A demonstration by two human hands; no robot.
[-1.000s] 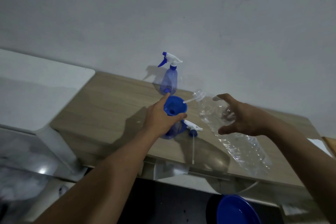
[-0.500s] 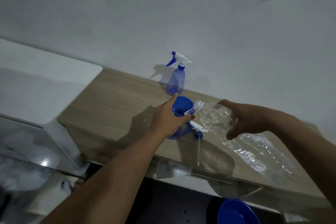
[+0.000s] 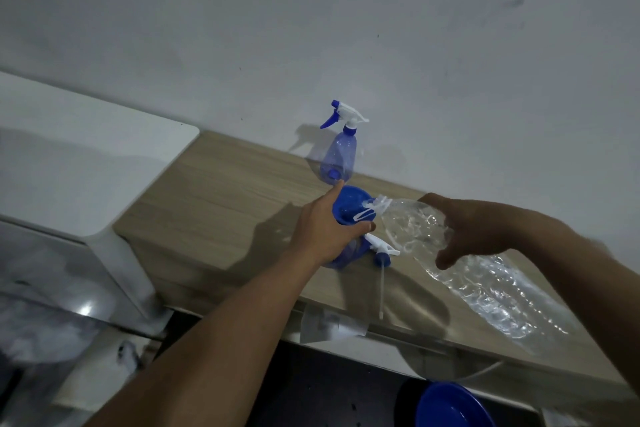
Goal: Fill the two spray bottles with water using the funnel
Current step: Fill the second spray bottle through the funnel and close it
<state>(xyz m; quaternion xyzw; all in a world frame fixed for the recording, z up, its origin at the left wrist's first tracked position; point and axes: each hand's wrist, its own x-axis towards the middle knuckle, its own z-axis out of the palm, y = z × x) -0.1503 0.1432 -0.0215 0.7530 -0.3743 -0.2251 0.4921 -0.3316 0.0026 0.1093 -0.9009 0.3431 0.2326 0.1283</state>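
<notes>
Left hand (image 3: pixel 323 230) grips blue plastic funnel (image 3: pixel 348 204), index and thumb curled round its rim. The funnel sits atop an open translucent blue spray bottle (image 3: pixel 346 255) mid-worktop. Right hand (image 3: pixel 481 232) curls round clear crumpled plastic water bottle (image 3: pixel 485 291), tilted, mouth over funnel. Loose white-and-blue trigger head (image 3: pixel 381 248) with dip tube lies just beside, toward front edge of wooden worktop (image 3: pixel 225 204). Second translucent blue spray bottle (image 3: pixel 337 158), capped, stands upright at back edge by white wall (image 3: pixel 346 28).
</notes>
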